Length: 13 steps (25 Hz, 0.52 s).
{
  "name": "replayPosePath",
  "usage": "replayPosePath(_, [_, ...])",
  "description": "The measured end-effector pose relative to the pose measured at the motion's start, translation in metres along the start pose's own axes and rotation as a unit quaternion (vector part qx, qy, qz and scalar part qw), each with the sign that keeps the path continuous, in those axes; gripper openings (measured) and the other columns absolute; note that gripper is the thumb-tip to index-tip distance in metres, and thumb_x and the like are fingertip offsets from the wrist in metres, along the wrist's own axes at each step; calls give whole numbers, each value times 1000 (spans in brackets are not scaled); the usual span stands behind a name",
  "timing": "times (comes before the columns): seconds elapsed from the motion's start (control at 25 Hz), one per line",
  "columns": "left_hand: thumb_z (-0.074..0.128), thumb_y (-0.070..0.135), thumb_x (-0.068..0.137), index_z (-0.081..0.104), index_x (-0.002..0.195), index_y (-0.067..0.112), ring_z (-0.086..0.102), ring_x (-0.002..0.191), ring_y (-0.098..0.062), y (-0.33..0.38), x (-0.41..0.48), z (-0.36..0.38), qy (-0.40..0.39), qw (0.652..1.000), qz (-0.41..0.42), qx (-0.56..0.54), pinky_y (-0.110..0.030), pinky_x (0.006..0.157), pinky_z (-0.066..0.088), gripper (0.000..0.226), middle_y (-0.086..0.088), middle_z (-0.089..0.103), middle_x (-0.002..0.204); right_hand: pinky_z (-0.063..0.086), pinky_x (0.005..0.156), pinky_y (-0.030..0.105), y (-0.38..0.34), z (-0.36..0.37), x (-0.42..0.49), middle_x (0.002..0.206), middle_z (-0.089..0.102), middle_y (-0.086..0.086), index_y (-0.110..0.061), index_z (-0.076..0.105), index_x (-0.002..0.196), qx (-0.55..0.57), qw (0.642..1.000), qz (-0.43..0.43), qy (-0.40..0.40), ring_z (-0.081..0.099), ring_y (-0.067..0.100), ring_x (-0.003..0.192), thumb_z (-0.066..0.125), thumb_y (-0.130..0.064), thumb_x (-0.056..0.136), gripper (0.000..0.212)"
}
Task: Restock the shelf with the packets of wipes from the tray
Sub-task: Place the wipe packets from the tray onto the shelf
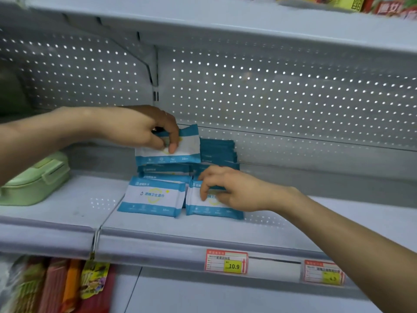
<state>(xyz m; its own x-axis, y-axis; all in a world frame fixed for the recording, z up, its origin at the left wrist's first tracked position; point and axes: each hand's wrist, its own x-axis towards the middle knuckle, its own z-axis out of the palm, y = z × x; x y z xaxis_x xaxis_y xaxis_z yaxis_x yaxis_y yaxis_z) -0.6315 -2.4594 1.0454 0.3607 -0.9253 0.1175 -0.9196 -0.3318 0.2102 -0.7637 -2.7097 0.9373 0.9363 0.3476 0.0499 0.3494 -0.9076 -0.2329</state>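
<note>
Blue-and-white packet of wipes [180,147] up in the air, tilted, just above the low pile of packets [164,170] on the shelf [67,206]. Pinched near its top left between thumb and curled fingers of the left hand [144,129]. In front, two more lying flat side by side: front left packet [153,196] untouched, front right packet [212,207] under the right hand [230,188], fingers bent down onto its upper part (gripping or only pressing, cannot tell). Behind, a dark blue stack [217,152] near the perforated back panel [282,86]. Off to the left, a green lidded box [33,179]. On the front rail, a price tag [226,262] reading 10.9.
</note>
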Motion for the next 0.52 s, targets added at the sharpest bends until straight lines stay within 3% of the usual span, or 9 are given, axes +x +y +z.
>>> replayPosePath(0.2, [68,13,91,72,91,39,57,106,2,1,16,4,-13,1000,-5,-8,-31,104,42,26,25,63,108,34,114,43,5,4,-10,148,46,-8,-30,69,114,10,1000,1,26,39,12,137,57,-5,95,33])
replayPosePath(0.52, [69,19,94,72,98,46,59,109,2,4,58,16,-42,998,40,-8,-37,106,46,27,28,64,113,35,112,42,3,2,-31,146,45,-13,-32,68,116,-15,999,-3,48,40,9,135,57,-7,96,34])
